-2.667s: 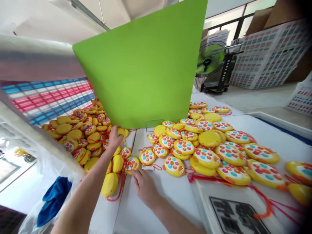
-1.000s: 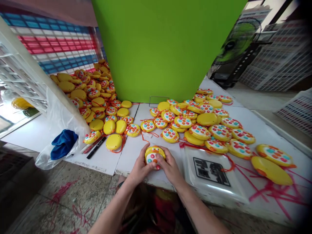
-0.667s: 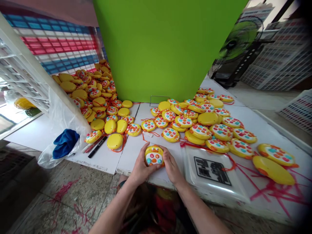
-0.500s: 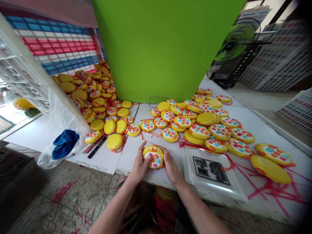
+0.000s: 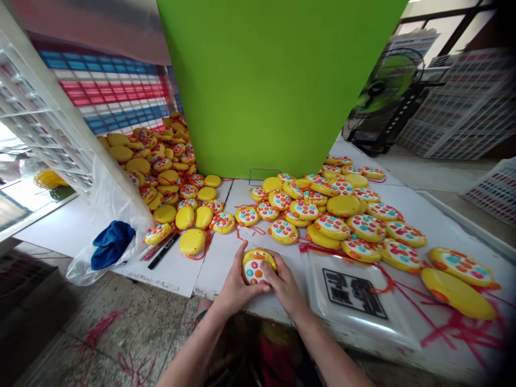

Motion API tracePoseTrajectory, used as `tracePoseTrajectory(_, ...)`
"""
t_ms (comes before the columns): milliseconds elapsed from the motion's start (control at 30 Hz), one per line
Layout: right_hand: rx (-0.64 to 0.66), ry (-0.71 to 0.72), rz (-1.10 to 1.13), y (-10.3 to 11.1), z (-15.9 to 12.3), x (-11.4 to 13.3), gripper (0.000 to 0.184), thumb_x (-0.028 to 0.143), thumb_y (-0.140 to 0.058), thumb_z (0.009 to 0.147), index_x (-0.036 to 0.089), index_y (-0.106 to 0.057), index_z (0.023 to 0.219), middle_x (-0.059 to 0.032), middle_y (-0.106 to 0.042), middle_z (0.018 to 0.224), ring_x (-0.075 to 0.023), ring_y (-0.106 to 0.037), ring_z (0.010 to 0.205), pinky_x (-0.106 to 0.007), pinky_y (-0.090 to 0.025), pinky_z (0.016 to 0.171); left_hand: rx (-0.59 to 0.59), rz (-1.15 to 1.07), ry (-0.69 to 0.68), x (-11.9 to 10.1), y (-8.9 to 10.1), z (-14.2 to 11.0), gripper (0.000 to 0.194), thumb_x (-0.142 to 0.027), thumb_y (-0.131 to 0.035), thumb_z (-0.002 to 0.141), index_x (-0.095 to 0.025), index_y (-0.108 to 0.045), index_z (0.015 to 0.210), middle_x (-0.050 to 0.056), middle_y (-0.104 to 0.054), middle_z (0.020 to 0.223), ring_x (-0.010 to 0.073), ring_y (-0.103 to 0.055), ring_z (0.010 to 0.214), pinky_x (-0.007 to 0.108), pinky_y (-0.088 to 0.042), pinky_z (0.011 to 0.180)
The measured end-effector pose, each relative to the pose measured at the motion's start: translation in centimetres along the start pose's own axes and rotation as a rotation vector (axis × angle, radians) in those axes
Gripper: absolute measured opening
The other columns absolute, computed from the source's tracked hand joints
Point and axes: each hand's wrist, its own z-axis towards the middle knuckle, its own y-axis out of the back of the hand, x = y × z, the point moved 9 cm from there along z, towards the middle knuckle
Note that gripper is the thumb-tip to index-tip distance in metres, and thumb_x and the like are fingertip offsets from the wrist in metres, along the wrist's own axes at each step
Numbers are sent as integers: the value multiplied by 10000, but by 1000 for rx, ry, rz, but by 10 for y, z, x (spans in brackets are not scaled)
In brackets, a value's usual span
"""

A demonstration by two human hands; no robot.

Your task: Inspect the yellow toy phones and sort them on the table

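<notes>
A yellow duck-shaped toy (image 5: pixel 253 267) with a white front and coloured buttons is held between both hands at the table's near edge, its face up and away from me. My left hand (image 5: pixel 237 282) wraps its left side, the thumb lying along the bottom. My right hand (image 5: pixel 285 280) grips the right side, with its thumb on the buttons. The fingers behind the toy are hidden. Just beyond lies another duck toy (image 5: pixel 246 216) with an orange cord and a small white tag (image 5: pixel 246 231).
Many similar toys (image 5: pixel 342 205) lie at the right, and a larger heap (image 5: pixel 161 161) at the left. A green board (image 5: pixel 262 86) stands behind. A clear zip bag (image 5: pixel 355 290), black marker (image 5: pixel 163 251), blue cloth (image 5: pixel 112 244) and white crate (image 5: pixel 60 118) are nearby.
My right thumb has moved onto the toy's buttons, while my left thumb has shifted from the buttons to the lower edge. The whole view has tilted slightly.
</notes>
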Motion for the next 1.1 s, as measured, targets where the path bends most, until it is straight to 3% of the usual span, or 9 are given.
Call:
tracePoseTrajectory(300,19,-59,87,-2,10,-1,377,525,-569,784,201,-622,969,-60,-684,979,-238,-628,894,-350,-524,751,-83,2,-21,2,2,-1,1028,-296,-718,701,-292,-12,1448,106,-454,1323,226,-546,1092,368,-475,925)
tracePoseTrajectory(367,-89,-115,237,14,25,0,383,522,-601,757,194,-622,956,-65,-693,927,-247,-643,837,-371,-539,674,-81,-47,-65,1,4,-1,976,-363,-658,762,-312,40,1443,132,-340,1408,229,-537,1109,354,-499,879)
tracePoseTrajectory(433,-244,-50,457,37,41,11,418,536,-593,756,217,-599,1025,-61,-686,978,-244,-646,885,-382,-546,677,-73,-49,-87,3,4,-3,885,-418,-577,818,-326,47,1439,153,-269,1437,221,-552,1077,335,-522,801)
tracePoseTrajectory(533,-296,120,686,52,56,29,455,522,-592,765,266,-540,1137,-50,-657,1097,-211,-622,1013,-384,-520,819,-83,28,-84,9,2,-5,751,-428,-518,854,-303,-54,1431,162,-325,1389,198,-570,1016,330,-518,768)
tracePoseTrajectory(633,-202,16,557,31,55,10,452,461,-653,728,221,-565,1100,-69,-691,949,-208,-667,849,-378,-528,760,-185,130,-102,5,12,-1,581,-406,-464,883,-263,-205,1384,141,-421,1305,177,-582,961,351,-503,809)
tracePoseTrajectory(733,-59,18,210,2,44,-9,364,430,-649,723,177,-630,985,-51,-681,795,-176,-639,672,-336,-522,652,-234,411,-236,-24,30,17,430,-339,-455,887,-247,-371,1298,111,-484,1247,205,-550,1056,391,-457,914)
tracePoseTrajectory(833,54,118,-62,-18,34,-12,266,393,-576,772,181,-664,906,-35,-662,740,-161,-601,649,-305,-498,624,-136,946,-388,-54,43,51,438,-198,-425,865,-235,-410,1301,111,-450,1330,248,-400,1257,450,-329,1050)
tracePoseTrajectory(967,67,133,-165,-19,32,-9,220,327,-519,796,190,-664,890,-30,-655,736,-163,-593,661,-295,-488,633,8,1559,-218,-47,78,101,600,-29,-428,768,-187,-391,1346,168,-353,1430,332,-272,1343,554,-176,1078)
tracePoseTrajectory(1100,63,160,-194,-19,34,-5,213,274,-501,795,190,-670,892,-28,-652,736,-162,-594,661,-289,-493,628,140,1793,-126,-34,92,125,539,-8,-387,774,-193,-481,1272,162,-527,1284,325,-361,1289,573,-105,1073)
